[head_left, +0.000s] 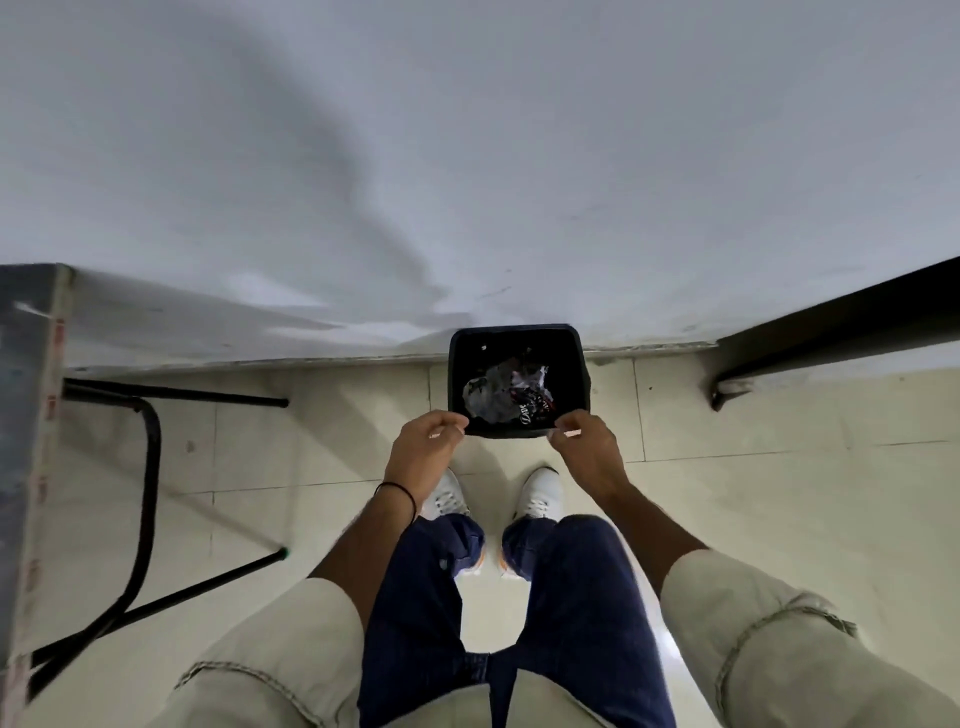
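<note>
A black square waste bin (582, 364) stands on the tiled floor against a white wall. Crumpled plastic and wrappers (506, 395) lie at its bottom. My left hand (423, 452) reaches down to the bin's near left corner, with its thumb and fingers curled and pinching the rim there. My right hand (587, 449) does the same at the near right corner. Both forearms stretch down from rolled beige sleeves. A black band circles my left wrist.
A table edge (31, 415) with black metal legs (150, 467) stands at the left. A dark desk edge (831, 322) juts out at the right. My white shoes (540, 493) stand just behind the bin on the pale tiles.
</note>
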